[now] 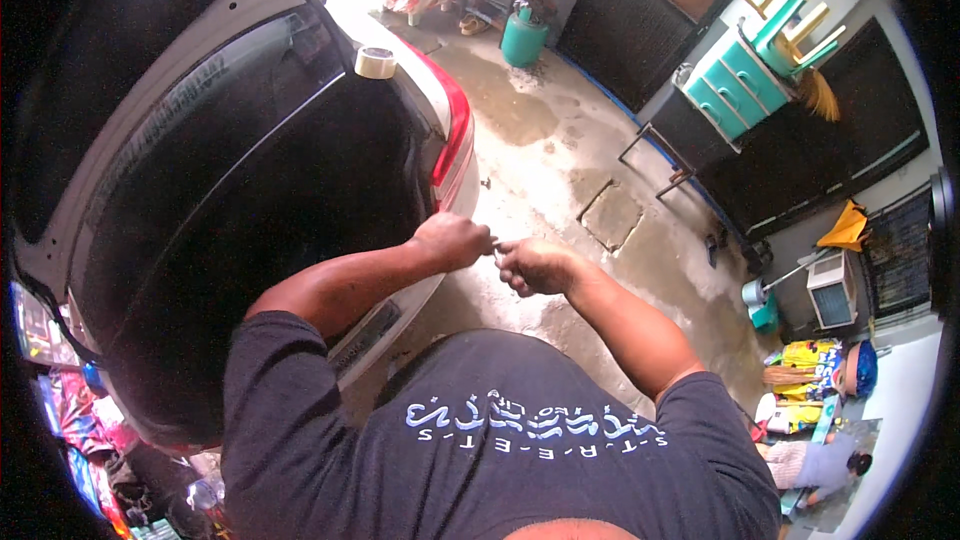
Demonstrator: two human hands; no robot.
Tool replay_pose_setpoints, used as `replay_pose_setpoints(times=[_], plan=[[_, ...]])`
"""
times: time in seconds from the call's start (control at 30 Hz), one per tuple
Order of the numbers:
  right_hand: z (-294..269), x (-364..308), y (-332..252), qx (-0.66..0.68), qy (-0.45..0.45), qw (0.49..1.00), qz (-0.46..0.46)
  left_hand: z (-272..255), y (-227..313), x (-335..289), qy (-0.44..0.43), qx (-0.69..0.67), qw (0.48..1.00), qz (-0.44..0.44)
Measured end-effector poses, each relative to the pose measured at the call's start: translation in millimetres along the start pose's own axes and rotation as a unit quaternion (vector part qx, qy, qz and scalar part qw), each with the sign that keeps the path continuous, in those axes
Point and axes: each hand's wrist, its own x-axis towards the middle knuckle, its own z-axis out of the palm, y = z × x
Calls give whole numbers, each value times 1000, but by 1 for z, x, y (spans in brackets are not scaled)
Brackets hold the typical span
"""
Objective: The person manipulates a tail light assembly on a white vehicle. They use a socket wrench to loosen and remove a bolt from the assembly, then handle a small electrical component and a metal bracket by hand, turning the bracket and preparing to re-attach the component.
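Just behind the open rear of a white-and-silver car (470,155) with a raised tailgate, my head view shows two bare hands working close together. Between their fingertips I make out a small, thin, dark piece (497,247), too small for me to name. It seems to lie crosswise, running from one hand toward the other; I cannot tell which end leads. The left hand (455,242) is clenched, knuckles up, its thumb side against the piece. The right hand (535,267) has its fingers curled in with hardly a gap, thumb and forefinger pinching at the piece from the other side. Beyond the fingers and to their left, a wide, pale tan roll of tape (376,62) rests on the car's edge, apart from both hands. Past the fingers to the right, I see worn grey concrete floor (545,180) and a teal plastic drawer unit (738,90) farther off.
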Motion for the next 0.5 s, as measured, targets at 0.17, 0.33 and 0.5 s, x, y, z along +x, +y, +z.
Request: replay_pose_setpoints(times=[0.17, 0.33, 0.5], plan=[[9, 5, 51, -572, 139, 765, -262, 5, 20, -32, -141, -115, 983, -16], [77, -75, 6, -800, 199, 497, -271, -13, 29, -53, -155, -259, 953, -21], [79, -105, -49, -830, 0, 509, -227, -13, 38, -72, -178, -407, 896, 14]])
